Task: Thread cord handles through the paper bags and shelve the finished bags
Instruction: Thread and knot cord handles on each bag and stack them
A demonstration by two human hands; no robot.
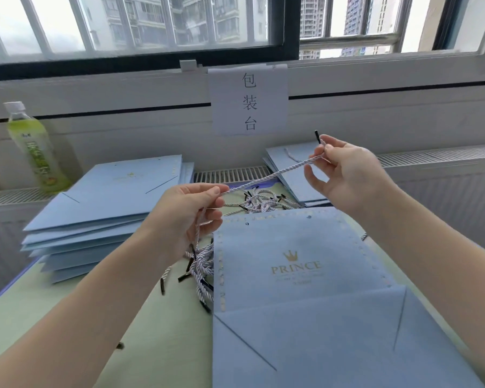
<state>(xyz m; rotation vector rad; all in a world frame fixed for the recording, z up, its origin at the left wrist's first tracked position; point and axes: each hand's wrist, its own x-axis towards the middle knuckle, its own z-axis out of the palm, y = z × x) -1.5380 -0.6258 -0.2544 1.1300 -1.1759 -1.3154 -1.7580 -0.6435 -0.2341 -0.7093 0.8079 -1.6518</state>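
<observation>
Hands: left hand (192,211) and right hand (345,175) each pinch one white twisted cord (266,179), taut between them | cord above flat light-blue paper bag (305,303) lying near-right on pale green tabletop (157,331)

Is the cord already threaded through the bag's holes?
No: both hands hold the cord above the bag.

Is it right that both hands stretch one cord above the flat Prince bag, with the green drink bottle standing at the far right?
Not quite: in the head view the bottle stands at the far left. The left hand and right hand do stretch one cord above the bag.
</observation>
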